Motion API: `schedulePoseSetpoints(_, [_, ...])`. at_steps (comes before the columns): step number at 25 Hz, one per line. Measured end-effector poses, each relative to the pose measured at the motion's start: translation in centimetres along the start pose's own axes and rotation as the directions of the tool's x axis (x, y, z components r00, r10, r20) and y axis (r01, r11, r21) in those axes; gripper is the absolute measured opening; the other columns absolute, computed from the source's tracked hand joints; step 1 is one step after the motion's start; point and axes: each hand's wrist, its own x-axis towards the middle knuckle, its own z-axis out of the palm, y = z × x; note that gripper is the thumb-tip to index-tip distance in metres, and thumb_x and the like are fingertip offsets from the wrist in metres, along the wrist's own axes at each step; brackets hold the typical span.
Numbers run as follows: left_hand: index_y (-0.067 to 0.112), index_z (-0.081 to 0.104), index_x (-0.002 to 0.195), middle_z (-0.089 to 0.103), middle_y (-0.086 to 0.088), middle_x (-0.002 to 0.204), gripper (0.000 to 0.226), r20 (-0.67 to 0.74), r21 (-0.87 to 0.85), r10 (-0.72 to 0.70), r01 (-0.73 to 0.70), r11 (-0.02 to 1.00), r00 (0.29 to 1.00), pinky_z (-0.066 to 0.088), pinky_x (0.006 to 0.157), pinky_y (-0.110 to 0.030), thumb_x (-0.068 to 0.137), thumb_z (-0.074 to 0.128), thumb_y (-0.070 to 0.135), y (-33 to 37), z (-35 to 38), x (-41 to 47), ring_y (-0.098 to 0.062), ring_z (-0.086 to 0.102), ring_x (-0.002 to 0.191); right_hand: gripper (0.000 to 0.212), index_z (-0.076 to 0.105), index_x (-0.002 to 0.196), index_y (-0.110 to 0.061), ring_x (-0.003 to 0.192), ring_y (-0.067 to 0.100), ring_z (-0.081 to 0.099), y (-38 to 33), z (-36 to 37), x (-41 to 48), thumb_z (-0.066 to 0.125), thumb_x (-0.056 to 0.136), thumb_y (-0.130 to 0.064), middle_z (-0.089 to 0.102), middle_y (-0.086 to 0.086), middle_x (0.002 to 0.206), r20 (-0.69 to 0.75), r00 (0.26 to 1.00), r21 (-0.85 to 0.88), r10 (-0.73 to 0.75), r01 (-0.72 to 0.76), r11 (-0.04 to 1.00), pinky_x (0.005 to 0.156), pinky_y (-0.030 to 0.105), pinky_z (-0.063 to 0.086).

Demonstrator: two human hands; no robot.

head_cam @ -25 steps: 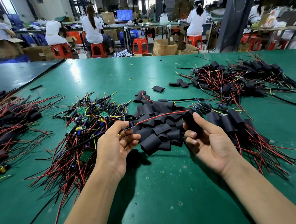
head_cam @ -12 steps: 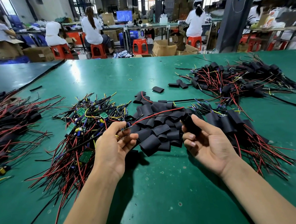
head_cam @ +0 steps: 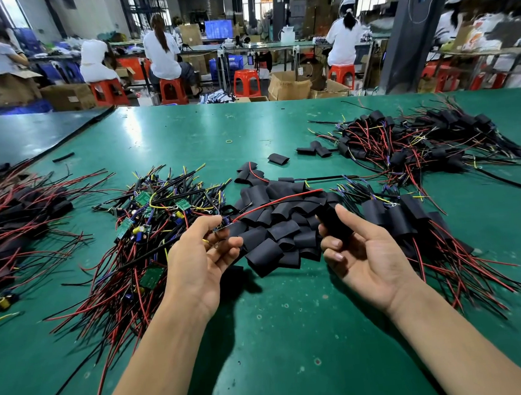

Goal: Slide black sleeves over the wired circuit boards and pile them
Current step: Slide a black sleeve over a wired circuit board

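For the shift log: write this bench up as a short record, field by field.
Left hand: pinches a small circuit board with a red wire
Right hand: grips one black sleeve
Sleeve on board: not yet
Between the hands: heap of loose sleeves
Left of the heap: bare boards with wires
Right of the heap: sleeved boards; second such pile farther back
Surface: green table

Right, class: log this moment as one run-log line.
left hand pinches wired board | right hand holds black sleeve | sleeve not yet over board
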Motion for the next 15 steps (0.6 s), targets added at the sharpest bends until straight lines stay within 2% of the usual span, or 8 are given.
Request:
schedulePoseSetpoints(6, [0.011, 0.059, 0.078, 0.059, 0.0, 0.056, 0.011, 0.002, 0.034, -0.006, 0.006, 0.999, 1.0, 0.05, 0.054, -0.025, 0.088, 0.063, 0.012, -0.26, 0.11, -0.03, -0.016, 0.062, 0.049, 0.044, 0.062, 0.111, -0.004, 0.053, 0.009, 0.042, -0.11, 0.08, -0.07, 0.072, 0.074, -0.025, 0.062, 0.008, 0.076, 0.021, 1.0, 0.034, 0.0, -0.001, 0.999, 0.043, 0.016, 0.035])
schedulePoseSetpoints(15, [0.011, 0.058, 0.075, 0.057, 0.001, 0.051, 0.013, -0.014, 0.082, 0.008, -0.007, 0.997, 1.0, 0.051, 0.052, -0.024, 0.086, 0.063, 0.009, -0.45, -0.05, 0.15, -0.016, 0.062, 0.048, 0.023, 0.066, 0.081, -0.008, 0.053, 0.009, 0.039, -0.35, 0.21, -0.16, 0.075, 0.071, -0.027, 0.06, 0.006, 0.074, -0.011, 0.999, 0.066, -0.034, 0.034, 0.997, 0.044, 0.015, 0.032])
